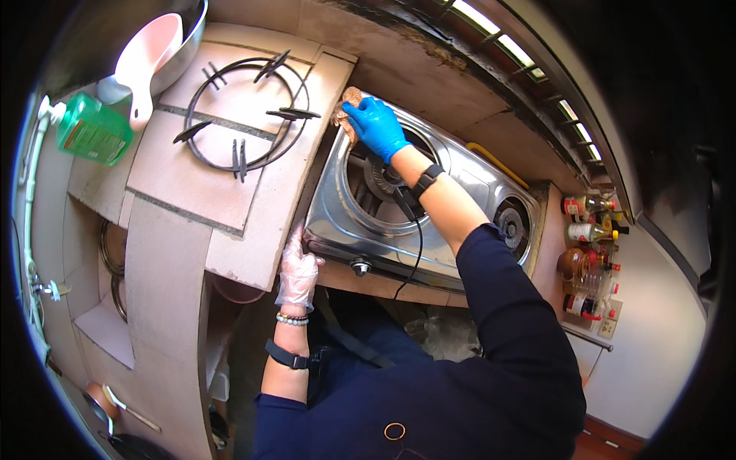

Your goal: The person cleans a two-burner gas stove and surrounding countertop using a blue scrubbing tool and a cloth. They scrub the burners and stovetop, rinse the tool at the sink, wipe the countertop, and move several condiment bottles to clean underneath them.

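Observation:
A two-burner stainless steel gas stove [339,195] lies before me with its pan supports off. My right hand [376,127], in a blue glove, presses a crumpled brown cloth [347,123] against the stove's back left corner. That forearm passes over the large left burner [382,175]. My left hand [299,270], in a clear plastic glove, grips the front left corner of the stove, its fingers along the side by the counter and its thumb at the front. Near it on the front panel is a control knob [361,266].
A round black pan support [192,144] rests on the tiled counter [230,201] to the left. Behind it are a green soap bottle [95,129], a pink dipper [149,52] and a metal bowl [192,43]. A yellow hose [497,164] runs behind the stove. Several condiment bottles [589,232] stand right.

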Demonstrator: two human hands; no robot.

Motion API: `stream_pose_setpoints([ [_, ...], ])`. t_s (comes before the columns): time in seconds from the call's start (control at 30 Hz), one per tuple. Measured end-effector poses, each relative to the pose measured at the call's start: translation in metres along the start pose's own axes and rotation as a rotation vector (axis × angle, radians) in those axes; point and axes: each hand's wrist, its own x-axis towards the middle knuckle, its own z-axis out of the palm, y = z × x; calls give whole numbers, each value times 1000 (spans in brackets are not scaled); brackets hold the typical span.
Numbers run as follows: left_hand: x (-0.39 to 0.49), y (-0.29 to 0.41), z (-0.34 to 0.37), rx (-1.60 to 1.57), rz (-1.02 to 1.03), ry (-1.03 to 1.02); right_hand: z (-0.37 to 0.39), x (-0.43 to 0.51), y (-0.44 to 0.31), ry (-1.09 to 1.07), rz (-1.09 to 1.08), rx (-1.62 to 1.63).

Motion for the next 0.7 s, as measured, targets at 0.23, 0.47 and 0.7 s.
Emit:
stream_pose_setpoints([
  [0.23,3,2,-3,141,-48,4,-36,-19,49,-198,413,-456],
  [0.47,3,6,-4,174,-65,-58,-85,-158,70,-10,518,-448],
  [0.7,2,9,-6,259,-68,-88,-133,-252,-69,-171,565,-393],
])
